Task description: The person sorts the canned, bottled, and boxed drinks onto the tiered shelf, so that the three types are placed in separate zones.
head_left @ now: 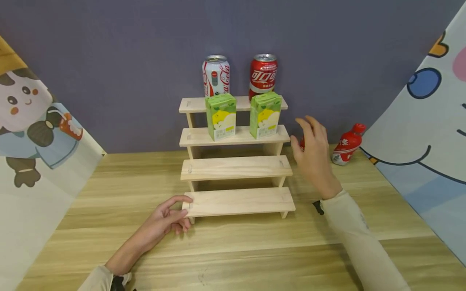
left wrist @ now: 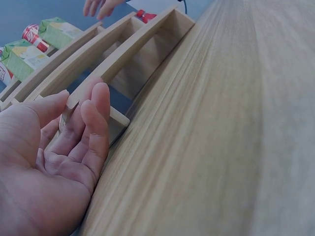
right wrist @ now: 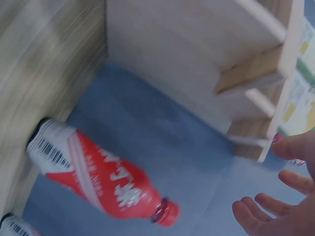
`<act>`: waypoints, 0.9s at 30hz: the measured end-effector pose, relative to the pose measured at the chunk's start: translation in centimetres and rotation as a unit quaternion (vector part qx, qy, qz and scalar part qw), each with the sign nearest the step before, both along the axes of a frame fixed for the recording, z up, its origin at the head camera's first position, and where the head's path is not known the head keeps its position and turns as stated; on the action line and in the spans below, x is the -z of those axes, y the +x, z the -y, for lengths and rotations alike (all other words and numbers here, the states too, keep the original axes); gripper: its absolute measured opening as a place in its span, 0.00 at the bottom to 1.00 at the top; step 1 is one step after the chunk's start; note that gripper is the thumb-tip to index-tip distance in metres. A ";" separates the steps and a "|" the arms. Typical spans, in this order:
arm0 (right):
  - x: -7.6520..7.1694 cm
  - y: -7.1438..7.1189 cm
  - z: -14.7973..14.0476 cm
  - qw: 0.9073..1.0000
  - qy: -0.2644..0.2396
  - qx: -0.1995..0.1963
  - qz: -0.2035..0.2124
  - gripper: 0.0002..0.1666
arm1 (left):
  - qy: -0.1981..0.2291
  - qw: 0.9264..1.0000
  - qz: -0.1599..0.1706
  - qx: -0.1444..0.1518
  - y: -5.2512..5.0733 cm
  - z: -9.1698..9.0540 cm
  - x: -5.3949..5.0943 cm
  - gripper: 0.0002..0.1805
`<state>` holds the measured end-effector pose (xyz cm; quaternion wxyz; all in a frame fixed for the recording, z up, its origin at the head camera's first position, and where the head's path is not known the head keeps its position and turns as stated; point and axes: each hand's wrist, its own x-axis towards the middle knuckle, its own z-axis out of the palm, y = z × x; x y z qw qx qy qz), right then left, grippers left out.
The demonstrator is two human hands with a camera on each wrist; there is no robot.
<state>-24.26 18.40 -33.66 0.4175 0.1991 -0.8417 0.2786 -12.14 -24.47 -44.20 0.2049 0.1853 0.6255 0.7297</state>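
Observation:
A four-step wooden display rack (head_left: 236,167) stands on the table. My left hand (head_left: 167,218) pinches the left end of its lowest step, the thumb at the front edge. In the left wrist view, that hand's fingers (left wrist: 96,118) curl at the board's end. My right hand (head_left: 313,153) hovers right of the rack, holding nothing, its fingers apart and slightly bent. A red bottle (right wrist: 108,172) stands below it, mostly hidden by the hand in the head view. Two green juice cartons (head_left: 223,117) stand on the second step from the top.
On the top step are a white cola can (head_left: 216,76) and a red cola can (head_left: 263,74). Another red bottle (head_left: 348,144) stands on the table (head_left: 233,258) at the right. A grey wall (head_left: 145,60) rises behind, with cartoon-printed panels (head_left: 418,121) at both sides.

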 end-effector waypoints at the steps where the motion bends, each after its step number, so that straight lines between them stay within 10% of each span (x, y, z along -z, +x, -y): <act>1: 0.0 -0.2 -0.4 1.000 -0.002 0.006 0.002 0.26 | 0.001 1.000 -0.002 0.001 0.0 0.0 0.0 0.22; 19: 3.0 -3.1 -4.6 0.996 -0.043 0.067 0.051 0.26 | -0.009 1.000 0.000 -0.003 0.0 0.0 0.1 0.22; 27: 3.7 -3.5 -5.6 0.974 -0.068 0.073 0.205 0.37 | -0.015 1.000 -0.003 -0.005 -0.1 0.0 0.0 0.22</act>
